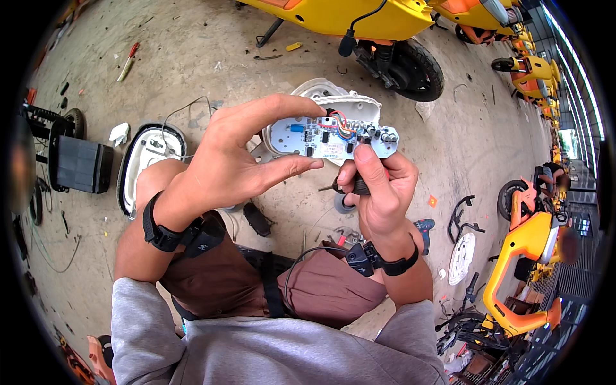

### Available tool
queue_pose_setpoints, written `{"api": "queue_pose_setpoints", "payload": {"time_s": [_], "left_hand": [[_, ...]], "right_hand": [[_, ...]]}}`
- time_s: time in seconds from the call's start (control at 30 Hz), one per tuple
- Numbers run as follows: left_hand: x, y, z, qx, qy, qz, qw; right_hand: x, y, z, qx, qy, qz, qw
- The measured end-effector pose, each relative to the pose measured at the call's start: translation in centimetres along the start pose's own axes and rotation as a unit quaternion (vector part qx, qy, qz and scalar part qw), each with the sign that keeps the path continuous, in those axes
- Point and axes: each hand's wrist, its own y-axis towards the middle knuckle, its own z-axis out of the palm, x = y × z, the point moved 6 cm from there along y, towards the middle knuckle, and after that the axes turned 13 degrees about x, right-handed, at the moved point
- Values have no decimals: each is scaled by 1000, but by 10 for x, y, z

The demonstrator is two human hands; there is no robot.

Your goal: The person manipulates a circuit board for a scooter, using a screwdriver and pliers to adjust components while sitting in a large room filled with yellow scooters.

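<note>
A narrow white circuit board (332, 149) with small components and red, blue and other coloured wires lies between my two hands. My left hand (240, 151) spans its left part, index fingertip at the upper edge near the wires and thumb along the lower edge. The right end is pinched by my right hand (385, 192), thumb on top of the board. That same hand also keeps a screwdriver (361, 187) with a dark and red handle tucked in its fingers, its thin shaft pointing left. Behind the board, a white plastic housing (366, 106) is partly hidden.
A white shell with a dark rim (154, 144) and a cable rests at left, beside a black box (83, 165). Yellow scooters (359, 16) stand ahead and along the right. A red-handled tool (129, 61) and a white cover (461, 258) lie on the floor.
</note>
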Motion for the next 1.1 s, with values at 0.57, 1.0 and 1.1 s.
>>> {"api": "queue_pose_setpoints", "payload": {"time_s": [0.57,1.0,1.1], "left_hand": [[4,-1,1,6,13,-14,1000],[2,3,4,21,32,-35,999],[2,3,4,19,58,-25,998]], "right_hand": [[1,-3,-1,-14,-3,4,1000],[4,-2,-9,-15,16,5,1000],[1,-3,-11,-20,20,12,1000]]}}
